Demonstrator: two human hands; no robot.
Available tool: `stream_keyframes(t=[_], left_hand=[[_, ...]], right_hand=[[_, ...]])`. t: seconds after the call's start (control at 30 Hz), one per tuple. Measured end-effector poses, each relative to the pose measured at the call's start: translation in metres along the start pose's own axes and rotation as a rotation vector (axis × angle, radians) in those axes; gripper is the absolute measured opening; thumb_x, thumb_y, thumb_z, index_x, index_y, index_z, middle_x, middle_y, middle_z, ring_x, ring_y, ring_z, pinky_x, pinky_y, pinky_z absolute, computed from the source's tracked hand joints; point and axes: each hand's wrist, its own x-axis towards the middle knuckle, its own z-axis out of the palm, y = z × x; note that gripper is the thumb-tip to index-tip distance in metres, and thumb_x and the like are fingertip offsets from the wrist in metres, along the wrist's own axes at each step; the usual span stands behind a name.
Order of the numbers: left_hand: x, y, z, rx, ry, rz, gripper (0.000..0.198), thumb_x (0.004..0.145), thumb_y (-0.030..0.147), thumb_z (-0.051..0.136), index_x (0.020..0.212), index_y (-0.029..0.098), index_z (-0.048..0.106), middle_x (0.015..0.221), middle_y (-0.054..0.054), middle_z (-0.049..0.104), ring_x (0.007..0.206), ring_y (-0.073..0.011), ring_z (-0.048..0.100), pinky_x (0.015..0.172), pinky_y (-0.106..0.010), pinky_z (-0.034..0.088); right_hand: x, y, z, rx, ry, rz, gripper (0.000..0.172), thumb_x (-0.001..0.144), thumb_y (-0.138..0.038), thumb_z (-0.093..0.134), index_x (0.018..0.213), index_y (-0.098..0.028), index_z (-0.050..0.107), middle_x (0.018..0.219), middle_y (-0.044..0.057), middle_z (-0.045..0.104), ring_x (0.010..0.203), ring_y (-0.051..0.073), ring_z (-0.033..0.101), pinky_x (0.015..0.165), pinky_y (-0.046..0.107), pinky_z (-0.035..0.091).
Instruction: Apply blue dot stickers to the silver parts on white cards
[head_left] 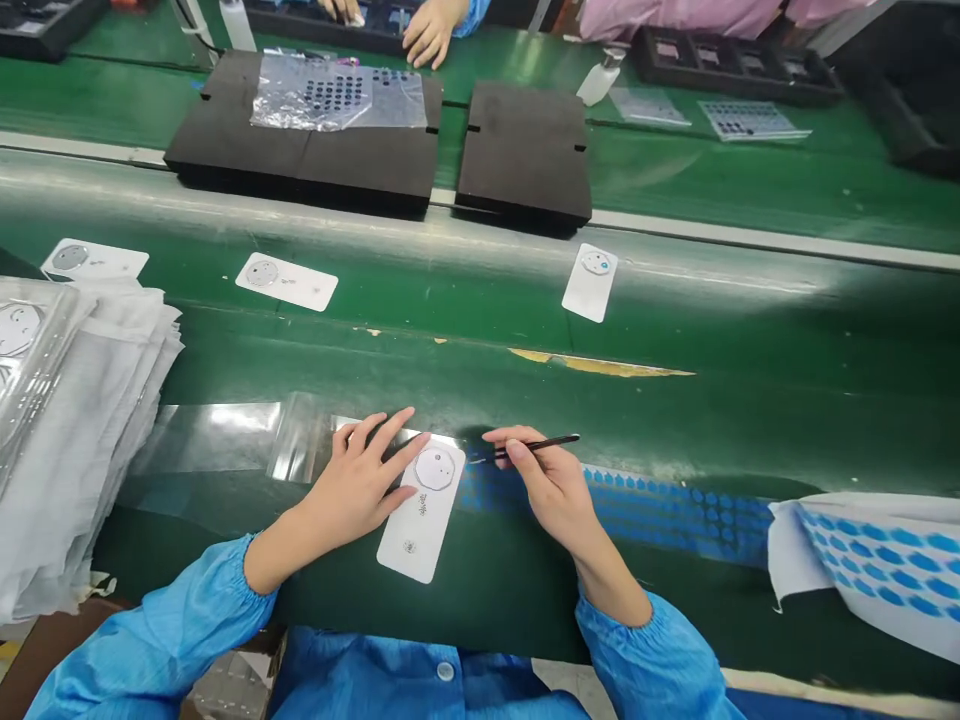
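Note:
In front of me lies a white card-shaped panel [405, 535] with a round outline and small printed marks. My left hand [364, 470] rests on its upper left edge, fingers spread. Just right of the panel, my right hand [551, 485] pinches black tweezers [551, 442], whose tips point left toward the panel. Whether the tips grip anything is too small to tell. Under and beside the right hand runs a clear strip with rows of blue round stickers [675, 515]. A clear film strip [225, 430] extends leftward from behind my left hand.
More white panels [287, 282] lie along the green conveyor belt [420, 260]. A stack of plastic sleeves [82, 400] stands at left, a curled sheet of blue stickers [885, 560] at right. Black foam blocks [525, 150] sit beyond the belt. Across, a co-worker's hand [435, 30] shows.

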Motion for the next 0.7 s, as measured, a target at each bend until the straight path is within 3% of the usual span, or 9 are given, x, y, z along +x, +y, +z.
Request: stream_keyframes(t=[0.07,0.17,0.4,0.7], left_hand=[[0.0,0.002,-0.003,0.066,-0.003,0.028,0.048,0.103,0.038,0.058,0.15,0.026,0.054,0.169,-0.014,0.031,0.146,-0.0427,0.034,0.111,-0.063,0.033],[0.0,0.003,-0.006,0.096,0.061,-0.037,0.038,0.103,0.037,0.059,0.137,0.021,0.065,0.165,-0.018,0.038,0.144,-0.0429,0.036,0.11,-0.063,0.032],[0.001,-0.001,-0.007,0.04,-0.03,-0.022,0.058,0.097,0.044,0.069,0.151,0.03,0.054,0.169,-0.018,0.03,0.148,-0.0454,0.034,0.116,-0.066,0.025],[0.0,-0.003,-0.01,0.012,-0.073,-0.017,0.059,0.099,0.04,0.066,0.154,0.023,0.049,0.169,-0.021,0.028,0.149,-0.0439,0.03,0.117,-0.065,0.024]], right_hand=[[0.003,0.007,0.004,0.122,-0.033,0.076,0.031,0.099,-0.051,0.064,0.103,-0.022,0.074,0.085,0.005,0.07,0.072,0.019,0.066,0.066,0.034,0.056],[0.004,0.012,0.01,0.205,-0.032,0.123,0.027,0.097,-0.047,0.07,0.099,-0.021,0.072,0.072,0.002,0.068,0.06,0.017,0.065,0.058,0.032,0.055],[0.001,0.014,0.012,0.11,-0.025,0.072,0.022,0.104,-0.041,0.06,0.099,-0.022,0.068,0.076,0.003,0.07,0.062,0.016,0.067,0.059,0.031,0.058],[0.002,0.012,0.01,0.06,-0.048,0.053,0.018,0.103,-0.036,0.061,0.097,-0.022,0.07,0.079,0.004,0.071,0.061,0.015,0.068,0.056,0.03,0.059]])
